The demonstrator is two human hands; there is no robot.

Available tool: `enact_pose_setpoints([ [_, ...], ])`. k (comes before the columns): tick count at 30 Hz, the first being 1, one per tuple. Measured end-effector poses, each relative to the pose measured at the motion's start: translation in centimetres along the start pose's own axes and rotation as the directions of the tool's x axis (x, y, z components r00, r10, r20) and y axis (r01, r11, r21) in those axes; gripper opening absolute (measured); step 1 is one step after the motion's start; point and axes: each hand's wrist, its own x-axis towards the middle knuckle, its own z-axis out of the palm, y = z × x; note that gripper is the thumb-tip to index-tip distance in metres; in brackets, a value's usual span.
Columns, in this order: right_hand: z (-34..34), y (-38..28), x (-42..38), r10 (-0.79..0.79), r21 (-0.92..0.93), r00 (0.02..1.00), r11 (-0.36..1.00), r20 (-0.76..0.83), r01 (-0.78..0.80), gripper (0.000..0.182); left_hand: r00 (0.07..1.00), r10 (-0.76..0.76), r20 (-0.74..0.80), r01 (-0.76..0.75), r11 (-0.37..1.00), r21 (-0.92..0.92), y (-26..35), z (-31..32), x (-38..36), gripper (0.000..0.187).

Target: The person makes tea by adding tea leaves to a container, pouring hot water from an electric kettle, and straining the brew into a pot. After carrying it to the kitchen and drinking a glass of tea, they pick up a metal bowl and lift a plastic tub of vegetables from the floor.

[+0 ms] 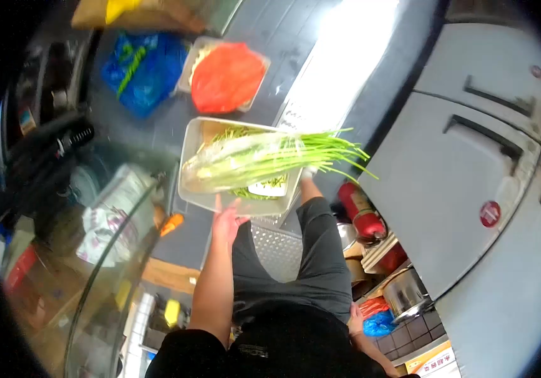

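My left hand (226, 217) grips the near rim of a white plastic tub (188, 205), with the thumb and fingers at its edge. Across the tub lies a long bunch of green garlic shoots or similar stalks (321, 150), partly wrapped in clear plastic (220, 167). The stalk ends stick out past the right side. Cut green pieces (248, 194) and a small white container (267, 188) show beneath the bunch. My right hand (357, 319) hangs low beside my hip, near a red and blue plastic bag (378, 318); its fingers are partly hidden.
Ahead on the dark floor are a blue plastic bag (147, 69) and a container topped with a red bag (227, 77). A grey refrigerator (441, 164) stands at right, with a fire extinguisher (362, 211) and metal pot (405, 293) beside it. A glass-edged counter (103, 264) is left.
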Motion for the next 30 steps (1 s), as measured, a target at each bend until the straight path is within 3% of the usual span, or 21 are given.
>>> enact_pose_setpoints([
  [2, -1.5, -3.1, 0.3, 0.062, 0.207, 0.997, 0.977, -0.036, -0.053, 0.04, 0.998, 0.035, 0.06, -0.036, 0.999, 0.008, 2.6, 5.1, -4.1, 0.093],
  [8, -6.7, -5.7, 5.9, -0.182, 0.383, 0.976, 0.899, -0.118, 0.214, 0.043, 0.976, 0.175, 0.131, -0.184, 0.981, 0.057, 9.5, 17.6, -21.0, 0.092],
  [12, -13.6, -11.5, 1.0, -0.128, 0.463, 0.992, 0.88, 0.022, 0.103, 0.043, 0.956, 0.273, 0.109, -0.276, 0.961, 0.01, 12.2, 23.3, -32.9, 0.1],
  [13, -10.6, -7.3, 5.3, -0.22, 0.539, 0.975, 0.82, -0.012, 0.191, 0.042, 0.949, 0.287, 0.131, -0.291, 0.957, 0.009, 13.2, 24.6, -34.1, 0.099],
  [15, -10.0, -7.5, 2.3, -0.299, 0.337, 0.95, 0.888, -0.091, 0.312, 0.042, 0.931, 0.309, 0.192, -0.315, 0.949, -0.003, 14.3, 25.7, -37.0, 0.097],
  [17, -7.3, -6.0, 2.7, -0.496, 0.04, 0.824, 0.85, -0.275, 0.526, 0.048, 0.909, 0.328, 0.259, -0.335, 0.942, -0.017, 14.9, 26.1, -39.1, 0.093],
  [18, -5.3, -5.2, 0.9, -0.516, -0.077, 0.851, 0.856, -0.095, 0.511, 0.047, 0.906, 0.348, 0.24, -0.355, 0.935, -0.015, 13.9, 23.8, -40.6, 0.085],
  [20, -1.4, -5.4, 3.0, -0.533, -0.147, 0.836, 0.845, -0.13, 0.515, 0.046, 0.889, 0.354, 0.292, -0.361, 0.932, -0.03, 14.8, 23.8, -41.0, 0.072],
  [23, 1.0, -5.6, 4.7, -0.525, 0.029, 0.806, 0.833, -0.273, 0.553, 0.041, 0.897, 0.218, 0.384, -0.221, 0.975, -0.039, 16.3, 21.5, -36.7, 0.049],
  [25, 1.2, -3.9, 2.1, -0.307, 0.383, 0.933, 0.852, -0.188, 0.357, 0.038, 0.903, 0.233, 0.36, -0.239, 0.971, -0.027, 14.2, 17.9, -36.7, 0.044],
  [26, 1.4, -5.6, 1.6, -0.201, 0.55, 0.97, 0.799, -0.138, 0.244, 0.037, 0.895, 0.235, 0.378, -0.248, 0.969, -0.013, 14.9, 17.6, -35.6, 0.041],
  [28, 3.7, -6.6, 3.7, -0.173, 0.568, 0.962, 0.779, -0.21, 0.264, 0.038, 0.851, 0.29, 0.438, -0.321, 0.947, -0.005, 15.7, 17.7, -34.9, 0.051],
  [30, 8.2, -4.3, 4.3, -0.196, 0.534, 0.945, 0.787, -0.261, 0.31, 0.039, 0.856, 0.225, 0.466, -0.26, 0.965, 0.013, 16.8, 16.2, -30.9, 0.061],
])
